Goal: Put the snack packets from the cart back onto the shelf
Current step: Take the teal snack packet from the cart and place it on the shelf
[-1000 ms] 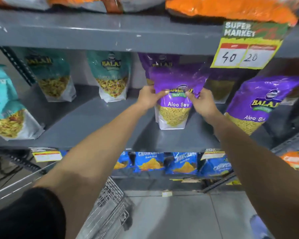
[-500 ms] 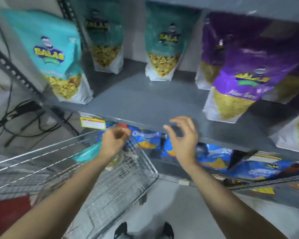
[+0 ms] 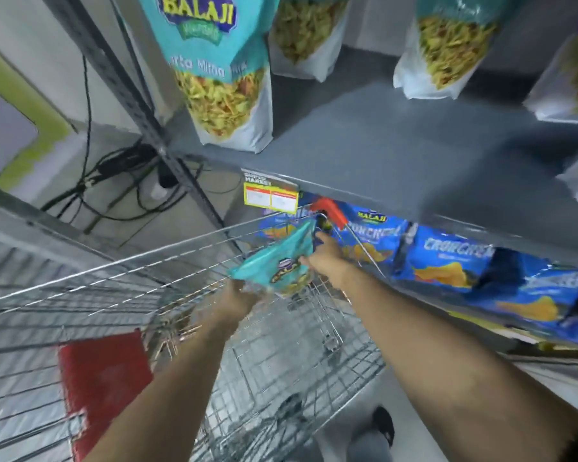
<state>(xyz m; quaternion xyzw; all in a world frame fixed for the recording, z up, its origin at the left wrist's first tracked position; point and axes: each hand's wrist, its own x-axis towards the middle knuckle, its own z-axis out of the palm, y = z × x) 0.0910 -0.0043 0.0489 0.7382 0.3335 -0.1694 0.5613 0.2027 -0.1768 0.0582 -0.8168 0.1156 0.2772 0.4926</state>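
A teal snack packet is held inside the wire cart, near its far corner. My left hand grips the packet's lower left edge and my right hand grips its right side. Above the cart, the grey shelf carries more teal packets: one stands at the left front, two further back. White and purple packets show at the right edge.
Blue chip packets fill the lower shelf to the right of the cart. A yellow price tag hangs from the shelf edge. The cart has a red corner cap and a red panel. Cables lie on the floor at left.
My hands left the purple packet standing on the shelf and dropped into the cart. Both now hold a teal packet. The view tilted down and left.
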